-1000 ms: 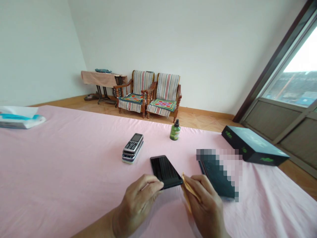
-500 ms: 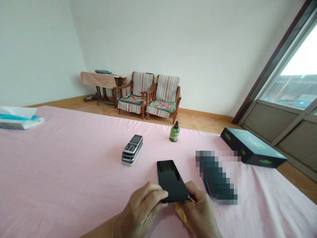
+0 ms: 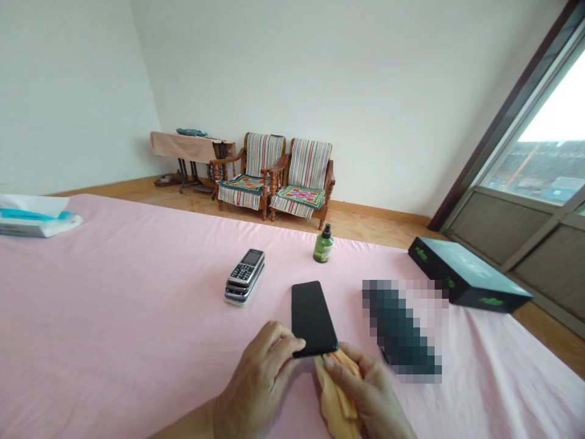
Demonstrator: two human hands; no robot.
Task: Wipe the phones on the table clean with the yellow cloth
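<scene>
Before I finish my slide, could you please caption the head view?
Left hand holds a black smartphone; right hand holds a yellow cloth at its near edge.

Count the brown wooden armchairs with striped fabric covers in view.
2, side by side before the pale, plain far wall: the left armchair, next to the metal-legged, pinkish-cloth-draped table, and the right armchair. No third shows, even partly hidden.
</scene>
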